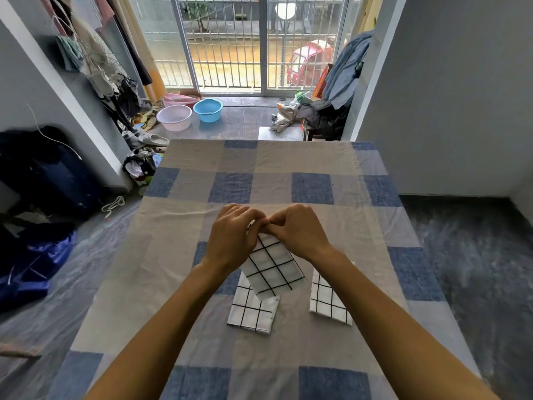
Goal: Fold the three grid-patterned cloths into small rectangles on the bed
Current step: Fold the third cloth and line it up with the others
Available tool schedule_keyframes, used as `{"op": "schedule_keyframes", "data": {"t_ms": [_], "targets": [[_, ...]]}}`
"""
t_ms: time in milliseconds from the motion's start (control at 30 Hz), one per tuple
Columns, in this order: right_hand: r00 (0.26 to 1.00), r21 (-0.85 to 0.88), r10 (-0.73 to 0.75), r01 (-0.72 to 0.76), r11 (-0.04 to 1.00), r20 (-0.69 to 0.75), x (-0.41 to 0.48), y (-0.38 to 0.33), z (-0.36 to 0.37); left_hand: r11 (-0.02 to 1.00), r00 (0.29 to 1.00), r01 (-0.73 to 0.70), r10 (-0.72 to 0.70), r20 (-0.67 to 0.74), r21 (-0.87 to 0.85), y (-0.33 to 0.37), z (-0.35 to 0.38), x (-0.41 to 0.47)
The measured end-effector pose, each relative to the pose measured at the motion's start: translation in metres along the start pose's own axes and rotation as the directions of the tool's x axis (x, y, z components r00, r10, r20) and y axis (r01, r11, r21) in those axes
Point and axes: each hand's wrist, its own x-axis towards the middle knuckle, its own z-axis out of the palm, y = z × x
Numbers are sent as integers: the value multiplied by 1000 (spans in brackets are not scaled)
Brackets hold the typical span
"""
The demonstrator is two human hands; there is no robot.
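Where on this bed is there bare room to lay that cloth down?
The bed is bare beyond the left hand and right hand, up to its far edge, and outside both forearms. Crowded: under the held cloth, where the left folded cloth and right folded cloth lie.

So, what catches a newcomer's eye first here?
The left hand and right hand pinch the top of a grid cloth over the checked bed. A left folded cloth and a right folded cloth lie flat on it. A blue basin stands on the floor beyond.
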Motion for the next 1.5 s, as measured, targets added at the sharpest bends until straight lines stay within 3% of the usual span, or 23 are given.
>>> {"op": "schedule_keyframes", "data": {"t_ms": [167,633,833,933,1033,1100,1167,1267,1400,1500], "targets": [[999,-2,36,-36,999,37,2,0,-5,984,990,131,-136,-40,-123,0,-4,0],[993,-75,93,-88,993,68,-14,35,-5,907,898,349,-395,-193,-234,-28,-28,-8],[995,-115,67,-58,992,71,-14,35,-5,840,835,444,-514,-197,-311,-34,-26,-13],[997,-181,44,-31,983,68,-13,35,-8,829,835,470,-529,-152,-302,-34,-26,-13],[996,-333,-10,40,942,92,-11,33,-11,881,876,447,-466,-123,-158,-36,-30,-10],[992,-398,-57,99,912,116,-10,30,-10,944,941,328,-330,-76,-37,-26,-30,-3],[986,-419,-101,148,896,133,-9,25,-7,987,985,133,-142,96,90,-11,-23,3],[980,-438,-147,190,879,132,-7,20,-5,975,943,-78,4,334,208,2,-7,1],[977,-416,-178,213,884,121,-9,20,-10,985,966,-118,83,244,129,-6,0,-8],[987,-310,-124,150,939,100,-11,26,-11,995,988,-45,32,153,87,-10,-4,-10]]}}
